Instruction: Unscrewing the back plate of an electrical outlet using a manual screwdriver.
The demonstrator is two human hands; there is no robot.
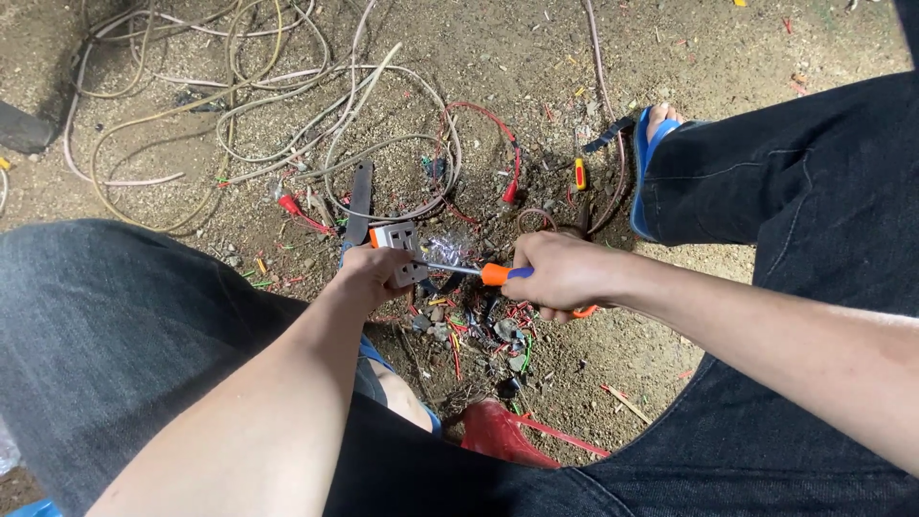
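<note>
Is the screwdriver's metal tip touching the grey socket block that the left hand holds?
Touching. In the head view the screwdriver, gripped by the right hand, runs its shaft straight onto the face of the socket block in the left hand, with no gap showing.

Matt grey plastic socket point(400, 245), glossy orange-handled screwdriver point(479, 272) with bare metal shaft, rough dirt ground point(670, 38).

Socket + screwdriver, in my hands

Grey-white socket block point(400, 247) tilted in my left hand point(369, 273); orange-handled screwdriver point(479, 273) approx. horizontal in my right hand point(565, 276), tip touching block's right side, above dirt.
</note>
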